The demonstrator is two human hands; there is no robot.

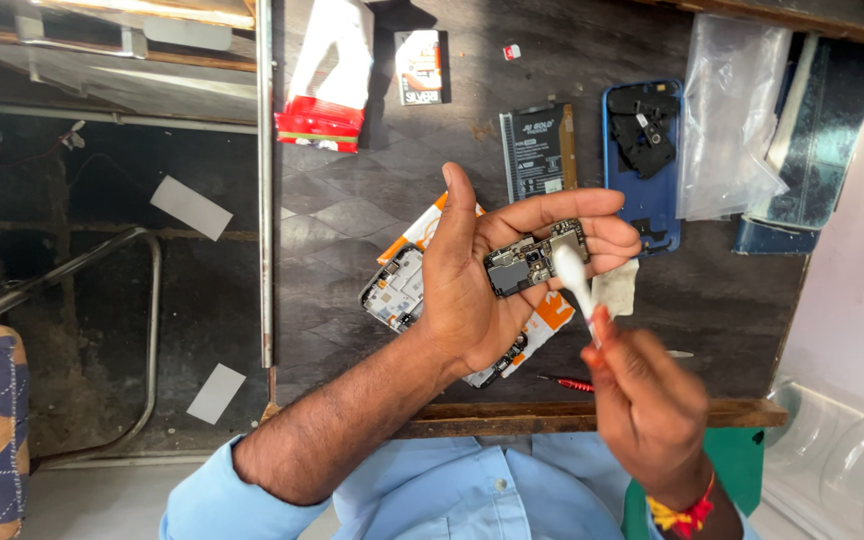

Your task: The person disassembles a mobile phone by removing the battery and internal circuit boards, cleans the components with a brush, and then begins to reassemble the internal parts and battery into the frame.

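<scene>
Your left hand [482, 285] cradles the circuit board [535, 260] (light, stiff, fragile), fingers curled along its edges; right hand [642, 400] fingers pinch the cotton swab [574, 275].

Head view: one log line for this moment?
left hand: holds circuit board | right hand: cotton swab tip on board | below: opened phone on dark table

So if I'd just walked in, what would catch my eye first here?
Mid-frame, the left hand cradles a small phone circuit board, while the right hand presses a white cotton swab onto it. Behind them on the dark table lie a blue phone back cover and a black battery.
</scene>
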